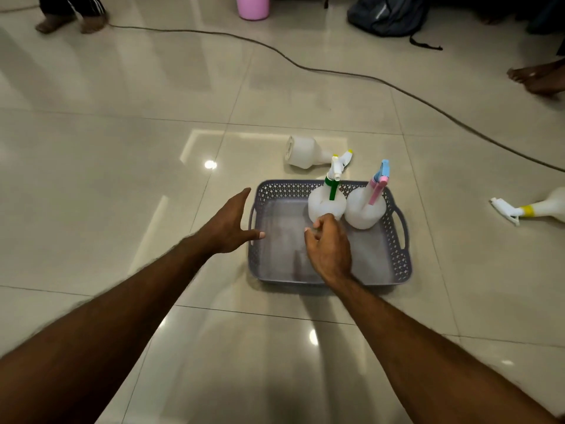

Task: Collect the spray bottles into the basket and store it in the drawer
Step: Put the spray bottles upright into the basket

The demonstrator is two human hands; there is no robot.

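Note:
A grey perforated basket (394, 240) sits on the tiled floor. Two white spray bottles stand upright in its far end: one with a green collar (325, 203) and one with a pink and blue trigger (365, 209). My right hand (328, 243) hovers over the basket just in front of the green-collared bottle, fingers loosely curled, holding nothing. With fingers spread, my left hand (230, 223) is open beside the basket's left rim, thumb at its edge. A third bottle (308, 153) lies on its side behind the basket. Another with a yellow collar (538, 208) lies at the right edge.
A dark cable (305, 67) runs across the floor behind the basket. A pink bucket (253, 7) and a grey backpack (388, 13) stand at the back. Other people's bare feet show at the far left (70, 22) and right (538, 79).

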